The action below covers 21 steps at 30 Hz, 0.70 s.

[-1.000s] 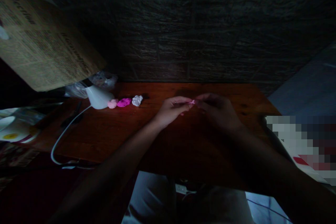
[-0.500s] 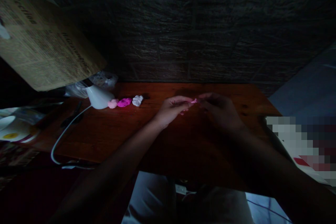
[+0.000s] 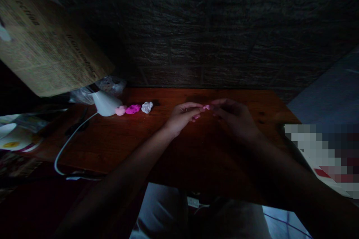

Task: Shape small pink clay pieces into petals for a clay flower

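Over the middle of a dark red wooden table (image 3: pixel 117 145), my left hand (image 3: pixel 182 116) and my right hand (image 3: pixel 234 117) meet fingertip to fingertip. Both pinch a small piece of pink clay (image 3: pixel 206 107) between them. More pink shows under my left fingers. To the left on the table lie three lumps in a row: a pale pink lump (image 3: pixel 120 110), a magenta lump (image 3: pixel 132 109) and a white lump (image 3: pixel 146 107).
A white lamp base (image 3: pixel 105 104) with a white cable (image 3: pixel 66 145) stands left of the lumps, with crumpled plastic (image 3: pixel 110 84) behind it. A printed cardboard sheet (image 3: pixel 45 52) leans at the upper left. A dark brick wall runs behind the table.
My hands stay almost in place, working the pink piece; the fingertips have shifted slightly and the pink piece now shows a little higher between them.
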### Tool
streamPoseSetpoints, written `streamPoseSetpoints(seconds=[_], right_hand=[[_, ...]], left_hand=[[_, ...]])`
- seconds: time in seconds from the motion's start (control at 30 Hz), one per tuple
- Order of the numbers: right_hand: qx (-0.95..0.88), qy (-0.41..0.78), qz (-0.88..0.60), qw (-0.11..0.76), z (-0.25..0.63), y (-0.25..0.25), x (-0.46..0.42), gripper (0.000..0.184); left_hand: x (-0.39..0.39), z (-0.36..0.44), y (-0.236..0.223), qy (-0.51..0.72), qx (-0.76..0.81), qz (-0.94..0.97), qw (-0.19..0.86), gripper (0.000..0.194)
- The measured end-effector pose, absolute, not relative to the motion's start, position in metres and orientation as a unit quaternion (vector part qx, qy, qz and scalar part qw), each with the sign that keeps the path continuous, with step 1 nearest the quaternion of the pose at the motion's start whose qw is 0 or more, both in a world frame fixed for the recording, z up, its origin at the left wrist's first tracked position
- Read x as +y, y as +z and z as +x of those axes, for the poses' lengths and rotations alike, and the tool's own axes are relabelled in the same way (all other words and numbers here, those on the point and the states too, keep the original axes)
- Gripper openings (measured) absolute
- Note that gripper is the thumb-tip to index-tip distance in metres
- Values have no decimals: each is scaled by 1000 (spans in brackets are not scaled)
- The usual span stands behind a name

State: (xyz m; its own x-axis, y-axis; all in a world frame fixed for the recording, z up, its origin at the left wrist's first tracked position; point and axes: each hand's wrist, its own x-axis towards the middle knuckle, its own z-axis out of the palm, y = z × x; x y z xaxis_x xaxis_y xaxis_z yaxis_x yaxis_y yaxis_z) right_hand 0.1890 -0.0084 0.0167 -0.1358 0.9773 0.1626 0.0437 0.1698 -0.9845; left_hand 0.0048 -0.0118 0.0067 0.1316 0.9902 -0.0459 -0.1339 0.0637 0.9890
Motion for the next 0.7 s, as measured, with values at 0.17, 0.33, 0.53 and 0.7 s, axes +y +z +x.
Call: streamPoseSetpoints(seconds=[0.17,0.33,0.53,0.7], right_hand=[[-593,480,-425,488,186,12,-8,37],[-574,482,-430,502,186,9,-8,37],[-585,463,-442,498,185,12,-11,31],[-593,454,-434,504,185,12,-10,30]], left_hand=[[-13,6,9,485,440,466,595,22],[-16,7,8,476,433,484,593,27],[-13,5,4,471,428,503,585,28],[-15,6,6,465,436,496,590,28]])
